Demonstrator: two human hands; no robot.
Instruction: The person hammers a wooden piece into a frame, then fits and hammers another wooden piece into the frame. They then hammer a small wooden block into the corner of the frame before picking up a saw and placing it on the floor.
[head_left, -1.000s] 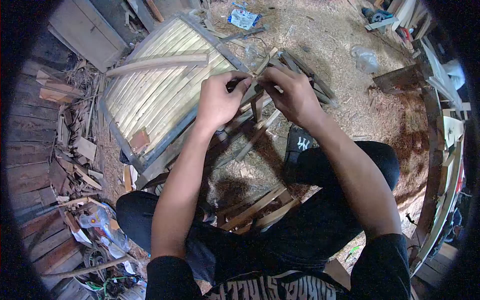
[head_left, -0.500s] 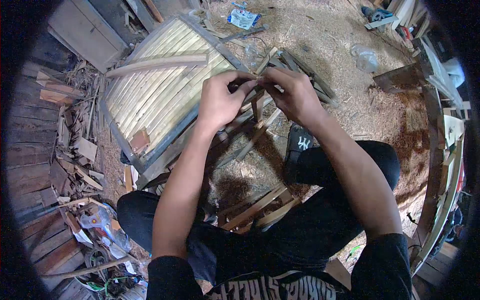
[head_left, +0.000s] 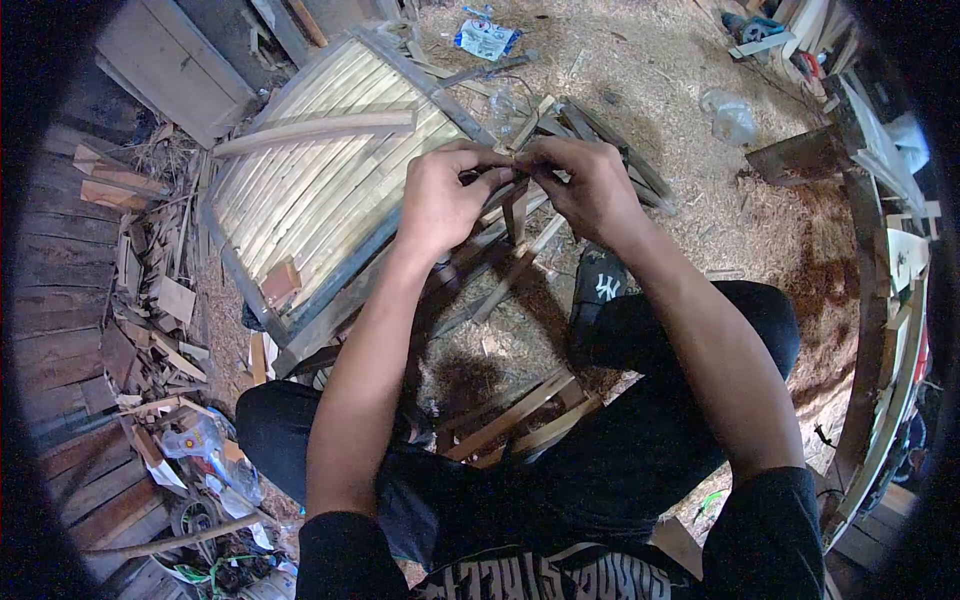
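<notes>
We hold our left hand (head_left: 448,195) and right hand (head_left: 590,190) close together, both pinched narrow on a tiny piece (head_left: 513,154), perhaps pale, mostly hidden from us. It sits over a brown wooden frame (head_left: 515,217) of thin, angled bars, beside a grey-edged panel of pale yellow strips (head_left: 320,185).

Both arms extended forward, converging. Your bare left arm (head_left: 365,370) and bare right arm (head_left: 705,335) emerge from short black fabric sleeves (head_left: 345,555). Your bare left hand (head_left: 445,195): curled, thumb and forefinger narrowed to a pinch. Your bare right hand (head_left: 592,190): knuckles up, similar pinch. Both wrists angle inward. Opposing fingertips (head_left: 494,160) meet or nearly meet; actual contact too small to tell.
</notes>
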